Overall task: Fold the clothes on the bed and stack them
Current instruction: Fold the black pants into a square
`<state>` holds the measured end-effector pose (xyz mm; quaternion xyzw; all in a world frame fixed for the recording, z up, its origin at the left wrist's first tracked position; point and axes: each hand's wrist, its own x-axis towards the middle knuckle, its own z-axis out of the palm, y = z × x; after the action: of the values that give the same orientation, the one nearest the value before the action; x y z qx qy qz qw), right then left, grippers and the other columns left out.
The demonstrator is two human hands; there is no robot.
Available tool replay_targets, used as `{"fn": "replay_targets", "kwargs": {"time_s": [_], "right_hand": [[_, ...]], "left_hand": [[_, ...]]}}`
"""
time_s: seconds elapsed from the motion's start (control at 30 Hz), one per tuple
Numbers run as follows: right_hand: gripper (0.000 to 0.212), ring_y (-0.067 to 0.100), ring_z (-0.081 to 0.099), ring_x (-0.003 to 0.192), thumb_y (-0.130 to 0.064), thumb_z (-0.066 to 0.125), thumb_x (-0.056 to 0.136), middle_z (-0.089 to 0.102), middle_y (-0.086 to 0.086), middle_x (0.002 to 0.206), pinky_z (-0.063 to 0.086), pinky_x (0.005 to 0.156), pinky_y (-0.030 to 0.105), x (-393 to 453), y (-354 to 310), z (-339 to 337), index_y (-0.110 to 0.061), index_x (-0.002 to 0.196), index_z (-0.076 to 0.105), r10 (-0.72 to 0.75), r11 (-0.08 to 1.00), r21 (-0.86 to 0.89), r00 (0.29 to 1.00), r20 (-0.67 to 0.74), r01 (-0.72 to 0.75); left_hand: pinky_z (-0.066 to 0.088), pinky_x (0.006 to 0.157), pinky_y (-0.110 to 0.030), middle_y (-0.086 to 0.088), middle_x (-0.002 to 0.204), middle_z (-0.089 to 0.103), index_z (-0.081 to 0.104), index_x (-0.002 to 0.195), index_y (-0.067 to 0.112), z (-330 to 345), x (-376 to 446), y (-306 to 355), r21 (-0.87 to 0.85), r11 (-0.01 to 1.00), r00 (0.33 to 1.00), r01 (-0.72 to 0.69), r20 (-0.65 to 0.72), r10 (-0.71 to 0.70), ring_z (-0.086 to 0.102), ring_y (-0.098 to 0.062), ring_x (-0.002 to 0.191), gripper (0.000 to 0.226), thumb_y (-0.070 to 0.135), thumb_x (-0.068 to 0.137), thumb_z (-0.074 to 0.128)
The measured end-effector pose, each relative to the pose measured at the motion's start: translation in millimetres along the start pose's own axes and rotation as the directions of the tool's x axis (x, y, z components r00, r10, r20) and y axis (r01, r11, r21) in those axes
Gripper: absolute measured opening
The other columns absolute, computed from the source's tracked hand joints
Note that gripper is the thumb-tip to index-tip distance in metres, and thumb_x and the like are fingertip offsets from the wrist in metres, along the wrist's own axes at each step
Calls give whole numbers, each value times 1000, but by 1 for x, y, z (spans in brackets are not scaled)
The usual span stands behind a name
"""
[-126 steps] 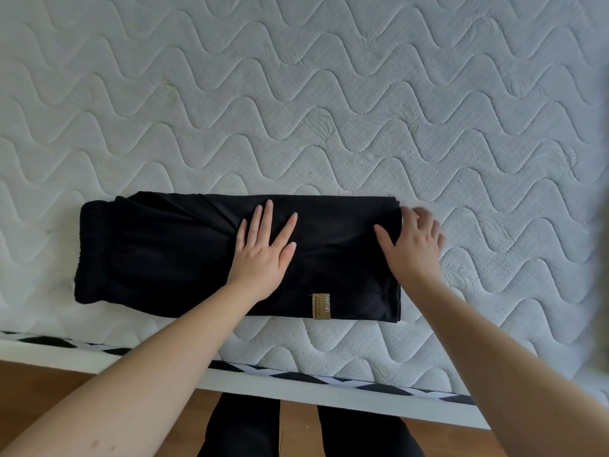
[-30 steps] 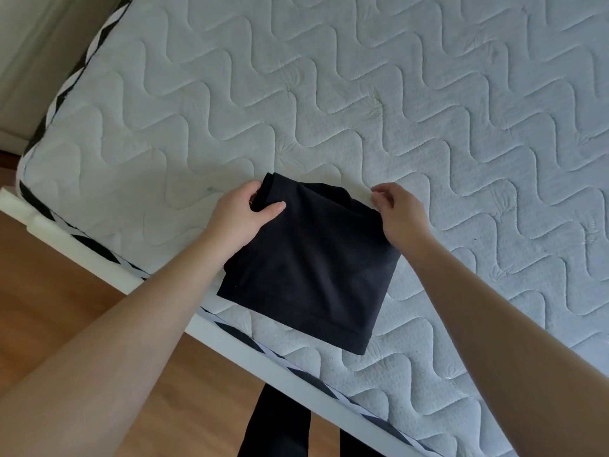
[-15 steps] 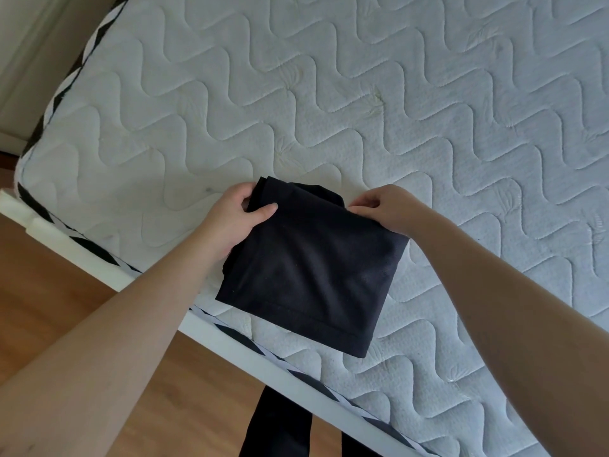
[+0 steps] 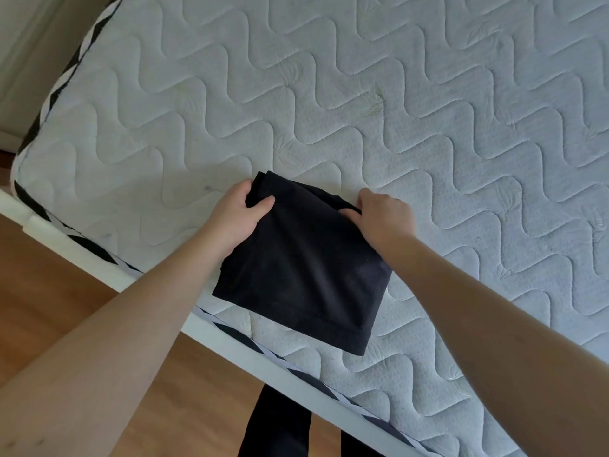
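A black garment (image 4: 306,272), folded into a compact rectangle, hangs tilted over the near part of the white quilted mattress (image 4: 362,110). My left hand (image 4: 239,214) grips its upper left corner, thumb on top and fingers underneath. My right hand (image 4: 382,214) grips the upper right edge with curled fingers. The lower edge of the garment reaches toward the mattress's front edge. No other clothes are in view.
The mattress's left corner (image 4: 23,179) and its black-and-white trimmed edge (image 4: 230,334) run diagonally across the bottom left. Below lie a white bed frame (image 4: 290,377), wooden floor (image 4: 66,308), and my dark-trousered legs (image 4: 280,427).
The long folded garment was folded down to a small rectangle and lifted. In the last second both hands carried it slightly, and the right hand tightened its hold on the upper right edge.
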<state>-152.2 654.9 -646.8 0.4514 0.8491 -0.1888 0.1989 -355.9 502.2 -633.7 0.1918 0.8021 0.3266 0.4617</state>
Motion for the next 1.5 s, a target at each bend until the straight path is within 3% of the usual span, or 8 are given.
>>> {"fn": "replay_targets", "kwargs": {"time_s": [0.17, 0.3, 0.53, 0.7, 0.87, 1.17, 1.33, 1.5], "right_hand": [[39, 14, 55, 84, -60, 59, 87, 60, -10, 89, 43, 82, 31, -11, 16, 12, -24, 101, 52, 40, 965, 263, 990, -133, -3], [17, -13, 56, 96, -44, 66, 88, 63, -30, 98, 40, 77, 9, -34, 48, 15, -49, 101, 57, 42, 669, 744, 998, -41, 2], [61, -14, 46, 113, -28, 80, 79, 50, -27, 123, 32, 89, -1, -48, 81, 16, -58, 122, 48, -230, 713, 667, 971, -73, 218], [53, -13, 47, 110, -26, 80, 79, 50, -18, 122, 34, 89, 1, -45, 81, 16, -38, 125, 58, -229, 738, 621, 963, -141, 266], [38, -6, 52, 102, -27, 82, 77, 53, -12, 119, 40, 87, 7, -51, 82, 20, -25, 110, 64, -209, 775, 564, 958, -197, 285], [32, 7, 56, 81, -38, 79, 78, 61, -16, 98, 45, 73, 19, -50, 89, 15, -20, 101, 66, -125, 832, 534, 989, -84, 150], [22, 2, 60, 78, -45, 74, 82, 65, -13, 86, 37, 62, 14, -59, 88, 19, -30, 88, 59, 99, 720, 685, 994, 52, -108], [27, 8, 61, 78, -40, 70, 86, 66, -6, 88, 39, 57, 21, -58, 78, 19, -26, 101, 52, 249, 617, 752, 964, 94, -233]], "left_hand": [[54, 87, -36, 12, 99, 67, 57, 88, 42, 7, 3, -1, 14, 1000, 996, 11, -92, -10, 64, -9, 92, 4, 45, 88, 60], [52, 89, -37, 5, 104, 66, 57, 96, 32, 11, 4, -2, 11, 1000, 993, 16, -118, -15, 62, -13, 95, 11, 41, 91, 58], [42, 92, -27, 1, 126, 55, 49, 125, 22, 12, 4, -1, 203, 974, 981, -101, -145, 131, 53, -18, 116, 38, 31, 90, 61], [35, 107, -41, -9, 141, 47, 49, 138, 12, 21, 4, 19, 682, 456, 670, -572, 67, 739, 41, -25, 134, 58, 36, 87, 64], [23, 116, -37, 1, 144, 49, 47, 143, 19, 61, 12, 41, 564, 139, 533, -814, 628, 567, 40, -20, 137, 65, 53, 89, 60], [32, 100, -31, 8, 122, 60, 56, 131, 23, 78, 32, 55, 603, 108, 593, -790, 708, 383, 52, -15, 116, 51, 57, 93, 51], [31, 57, -28, 8, 73, 54, 48, 71, 32, 85, 43, 72, 669, 320, 738, -671, 643, 203, 55, -15, 71, 38, 65, 90, 49], [32, 69, -25, 8, 75, 56, 56, 100, 21, 87, 43, 63, 724, 239, 755, -647, 566, 330, 51, -13, 70, 45, 64, 87, 54]]}}
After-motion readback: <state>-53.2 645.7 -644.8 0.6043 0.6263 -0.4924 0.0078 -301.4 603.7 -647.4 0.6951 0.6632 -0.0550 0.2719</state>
